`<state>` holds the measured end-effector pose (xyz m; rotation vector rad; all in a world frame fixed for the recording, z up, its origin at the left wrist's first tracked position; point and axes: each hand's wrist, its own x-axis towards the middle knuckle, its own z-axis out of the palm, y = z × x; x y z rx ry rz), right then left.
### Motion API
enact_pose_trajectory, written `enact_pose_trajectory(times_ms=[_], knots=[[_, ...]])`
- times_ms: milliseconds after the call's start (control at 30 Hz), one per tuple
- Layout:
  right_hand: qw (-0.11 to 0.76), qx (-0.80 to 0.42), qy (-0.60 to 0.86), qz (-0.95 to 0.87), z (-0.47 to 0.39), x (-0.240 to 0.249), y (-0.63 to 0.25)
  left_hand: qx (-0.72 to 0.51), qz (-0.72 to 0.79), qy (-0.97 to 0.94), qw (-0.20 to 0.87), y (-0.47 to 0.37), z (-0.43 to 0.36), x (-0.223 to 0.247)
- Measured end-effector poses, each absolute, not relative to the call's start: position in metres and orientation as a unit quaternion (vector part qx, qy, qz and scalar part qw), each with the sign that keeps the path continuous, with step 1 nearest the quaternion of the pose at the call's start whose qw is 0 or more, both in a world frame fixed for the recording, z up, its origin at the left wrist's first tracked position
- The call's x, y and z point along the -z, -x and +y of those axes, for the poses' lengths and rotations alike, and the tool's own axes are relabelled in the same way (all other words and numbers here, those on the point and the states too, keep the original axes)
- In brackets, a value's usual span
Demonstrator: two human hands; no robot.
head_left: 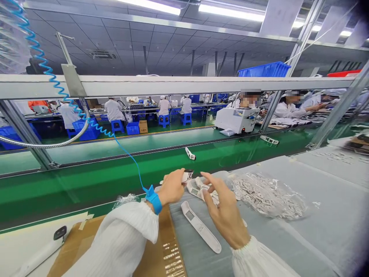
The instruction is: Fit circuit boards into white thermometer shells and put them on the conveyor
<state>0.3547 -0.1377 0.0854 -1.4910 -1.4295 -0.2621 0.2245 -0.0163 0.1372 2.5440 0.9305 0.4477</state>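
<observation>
By the far-left corner of a grey surface (pixel 259 227), the left hand (pixel 172 187) grips a white part (pixel 186 177); the right hand (pixel 226 209) has fingers parted.

Grey-covered bench (pixel 291 242) | on it — white casings (pixel 203 229) | bag of small pieces (pixel 271 196) | cardboard (pixel 157 238)

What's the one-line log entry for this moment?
left hand: holding white part | right hand: open, near white shells | clear bag of small parts: on grey mat | blue strap: left wrist
</observation>
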Motion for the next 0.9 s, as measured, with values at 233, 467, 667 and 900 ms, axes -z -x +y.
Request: enact_pose_trajectory(times_ms=[233, 467, 667, 900], knots=[[0.444, 0.117, 0.633, -0.624, -0.134, -0.078, -0.353, -0.169, 0.324, -0.911, 0.193, -0.223, -0.02, -0.141], [0.421, 0.128, 0.622, -0.648, -0.132, -0.08, -0.357, -0.165, 0.33, -0.91, 0.187, -0.221, -0.022, -0.138], [0.449, 0.12, 0.609, -0.642, -0.128, -0.082, -0.351, -0.17, 0.344, -0.903, 0.195, -0.215, -0.022, -0.136], [0.483, 0.087, 0.606, -0.626, -0.13, -0.087, -0.332, -0.195, 0.33, -0.893, 0.234, -0.202, -0.024, -0.127]])
